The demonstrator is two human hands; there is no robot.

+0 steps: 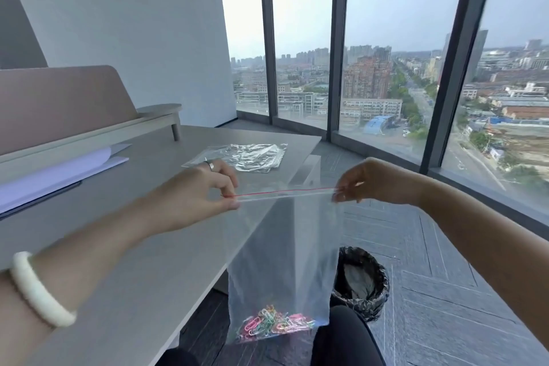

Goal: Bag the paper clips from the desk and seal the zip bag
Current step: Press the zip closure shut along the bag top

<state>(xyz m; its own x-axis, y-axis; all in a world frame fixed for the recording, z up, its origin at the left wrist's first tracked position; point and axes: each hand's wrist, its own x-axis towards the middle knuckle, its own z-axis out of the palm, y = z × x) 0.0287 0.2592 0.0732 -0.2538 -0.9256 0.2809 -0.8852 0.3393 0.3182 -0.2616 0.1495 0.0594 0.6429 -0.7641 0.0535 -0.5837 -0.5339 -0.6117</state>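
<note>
I judge the bagging done and the sealing step in hand: the coloured paper clips [273, 324] lie heaped at the bottom of the clear zip bag [282, 261], which hangs in the air just off the desk's right edge, above my lap. My left hand [205, 187] is pinched closed on the left end of the bag's red zip strip [285, 192], and my right hand [368, 181] is pinched on the right end, so the strip is stretched taut and level between them. I cannot tell whether the zip is already pressed shut along its length; it looks flat, but the plastic is too clear to be sure. The next move, as I read it, calls for keeping one end anchored and running thumb and finger of the other hand along the strip with firm pressure from end to end. The desk [142, 246] is a grey top on the left; a small pile of spare clear bags [246, 154] lies at its far right corner, white paper [59, 169] at the far left under a low shelf. On the carpeted floor near my knee stands a black-lined waste bin [362, 285], and tall windows beyond show a city.
</note>
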